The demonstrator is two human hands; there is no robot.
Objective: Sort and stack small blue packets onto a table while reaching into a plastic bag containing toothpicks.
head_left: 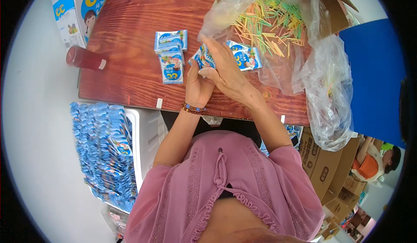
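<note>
Both my hands meet over a wooden table. My left hand, with a bead bracelet at the wrist, and my right hand together grip a small blue-and-white packet. A short stack of the same packets lies on the table just left of my hands. Another such packet lies to the right, at the edge of a clear plastic bag holding many thin coloured sticks.
A red bottle lies at the table's left edge. Rows of blue packets fill a white crate on my left. Printed boxes stand at the far left, cardboard boxes and a blue panel on my right. Another person sits at lower right.
</note>
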